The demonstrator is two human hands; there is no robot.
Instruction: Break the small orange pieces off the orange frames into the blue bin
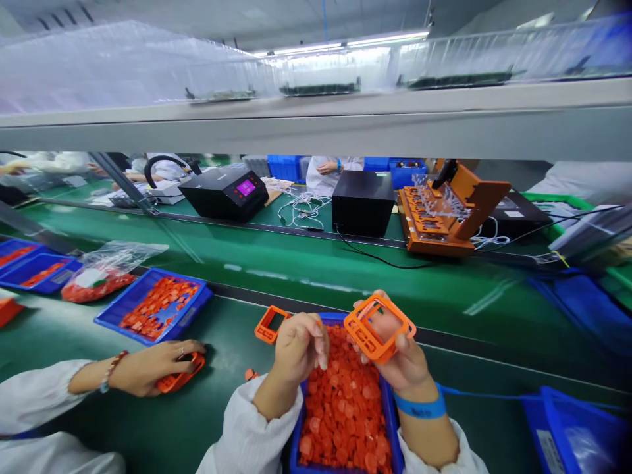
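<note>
In the head view, my right hand [407, 365], with a blue band at the wrist, grips an orange plastic frame [363, 336] that has a square opening. The frame is held up and tilted above a blue bin [296, 454] full of small orange plastic pieces [343, 415]. My left hand [299, 345] hovers over the bin's left edge, fingers curled together; whatever they may pinch is hidden. Just behind it, a second orange frame [266, 336] lies on the green table, partly covered by that hand. A small orange part [251, 374] lies nearby.
At left, a co-worker's hand [148, 368] holds an orange housing [182, 378]. Beyond it are a blue tray [195, 313] of orange parts and a plastic bag [101, 280]. Black boxes [363, 204] and an orange fixture [439, 240] stand behind, under a low shelf [316, 135].
</note>
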